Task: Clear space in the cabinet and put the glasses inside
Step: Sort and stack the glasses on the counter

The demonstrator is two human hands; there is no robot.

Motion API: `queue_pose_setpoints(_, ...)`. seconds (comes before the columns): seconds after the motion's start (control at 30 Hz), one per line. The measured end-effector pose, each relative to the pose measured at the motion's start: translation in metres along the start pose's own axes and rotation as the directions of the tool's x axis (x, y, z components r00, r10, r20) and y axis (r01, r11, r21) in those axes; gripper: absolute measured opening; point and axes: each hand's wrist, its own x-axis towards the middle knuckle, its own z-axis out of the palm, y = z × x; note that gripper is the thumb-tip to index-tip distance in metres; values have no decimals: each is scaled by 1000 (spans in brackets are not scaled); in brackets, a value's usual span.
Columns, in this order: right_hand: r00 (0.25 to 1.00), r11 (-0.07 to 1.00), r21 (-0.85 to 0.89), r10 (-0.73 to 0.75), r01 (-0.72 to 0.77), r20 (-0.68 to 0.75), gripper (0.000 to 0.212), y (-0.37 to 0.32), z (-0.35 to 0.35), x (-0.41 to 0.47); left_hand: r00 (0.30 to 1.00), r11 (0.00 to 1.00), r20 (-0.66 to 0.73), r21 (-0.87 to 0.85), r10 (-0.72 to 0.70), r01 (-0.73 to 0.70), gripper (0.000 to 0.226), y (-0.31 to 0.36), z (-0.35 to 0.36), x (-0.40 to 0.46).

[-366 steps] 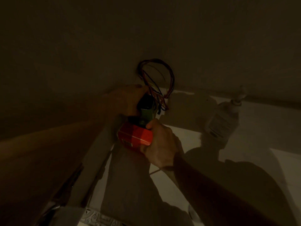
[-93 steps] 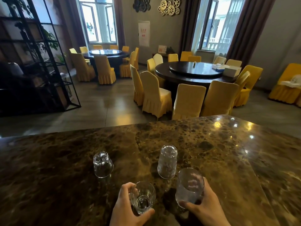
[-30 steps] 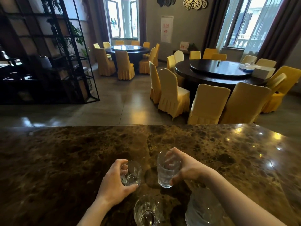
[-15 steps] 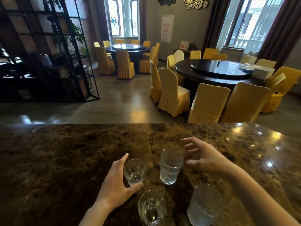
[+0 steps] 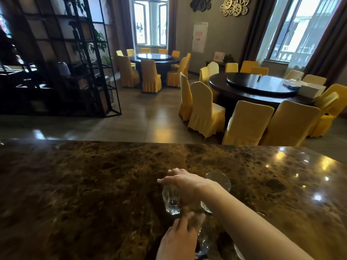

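Several clear glasses stand close together on the dark marble counter (image 5: 93,184). My right hand (image 5: 185,184) reaches across to the left and closes from above over the rim of a short glass (image 5: 171,202). A tall glass (image 5: 218,182) stands just behind my right wrist, partly hidden by it. My left hand (image 5: 180,239) is low in the view and blurred, its fingers lying against another glass (image 5: 203,243); whether it grips that glass is unclear. The rim of one more glass (image 5: 238,252) shows at the bottom edge. No cabinet is in view.
Beyond the counter's far edge lies a dining room with round dark tables (image 5: 261,87) and yellow-covered chairs (image 5: 204,109). A black metal shelf unit (image 5: 75,59) stands at the left.
My right hand has crossed left from beside the tall glass and come down onto the short glass. My left hand has left that short glass and pulled back toward the nearer glass.
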Motion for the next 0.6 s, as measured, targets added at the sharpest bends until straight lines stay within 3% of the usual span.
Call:
queue_pose_setpoints(0.03,999,1000,5,2,-2,42,99,-1,0,6,997,998,54,-48,-46,48,71,0,-8,0)
queue_pose_setpoints(0.1,997,1000,-15,-24,25,79,94,-2,-1,14,996,1000,-91,-14,5,-6,79,-9,1,1)
queue_pose_setpoints(0.17,995,998,-20,-53,55,85,87,-3,4,17,996,985,55,-158,-65,73,81,-13,3,3)
queue_pose_setpoints(0.23,996,998,-17,-61,62,68,83,-3,10,17,994,983,73,-161,-81,92,80,-16,1,5)
queue_pose_setpoints(0.43,997,1000,4,-13,14,-79,79,-4,15,3,993,961,-22,-257,-116,106,78,-48,0,-19)
queue_pose_setpoints(0.6,972,998,48,50,-40,-228,79,-8,14,-39,962,934,-132,-304,-239,190,83,-96,-15,-30)
